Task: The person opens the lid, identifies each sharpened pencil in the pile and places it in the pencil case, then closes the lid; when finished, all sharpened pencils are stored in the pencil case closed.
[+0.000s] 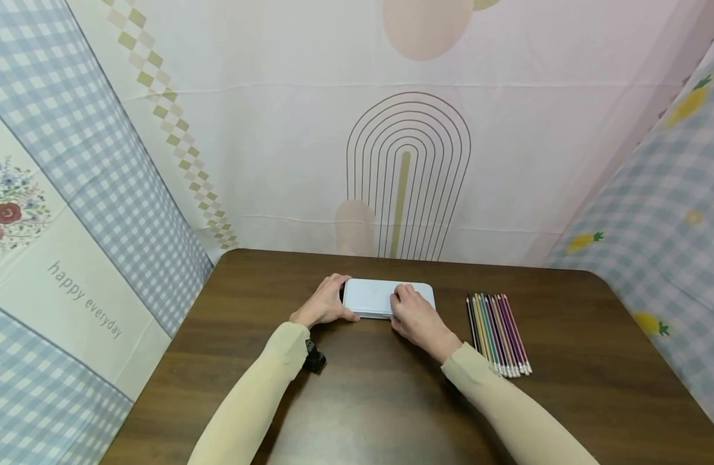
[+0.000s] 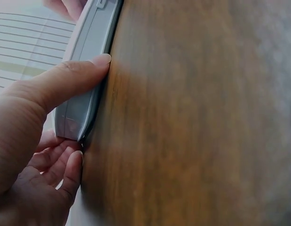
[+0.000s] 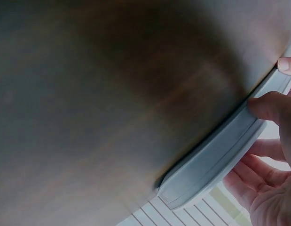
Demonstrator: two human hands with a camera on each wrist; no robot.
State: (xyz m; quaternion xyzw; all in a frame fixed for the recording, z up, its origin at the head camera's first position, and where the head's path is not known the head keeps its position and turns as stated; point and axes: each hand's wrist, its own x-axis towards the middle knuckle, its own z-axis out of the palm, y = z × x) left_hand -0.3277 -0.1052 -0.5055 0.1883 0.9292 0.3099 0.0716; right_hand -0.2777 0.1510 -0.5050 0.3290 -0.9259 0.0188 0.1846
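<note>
A flat, pale blue pencil case point(image 1: 367, 296) with rounded corners lies closed near the back of the table. My left hand point(image 1: 326, 302) holds its left end, the thumb along the front side and the fingers around the end. In the left wrist view, a small clasp point(image 2: 101, 4) shows on the case's front side. The right hand point(image 1: 417, 320) is at the right half of the case, its thumb point(image 3: 263, 105) against the front side and its fingers bent over the lid.
Several colored pencils point(image 1: 499, 332) with white ends lie side by side on the brown wooden table point(image 1: 368, 413), right of the case. A patterned cloth point(image 1: 275, 161) hangs behind the table. Checked cloths hang at both sides. A small black device point(image 1: 315, 358) sits at the left wrist.
</note>
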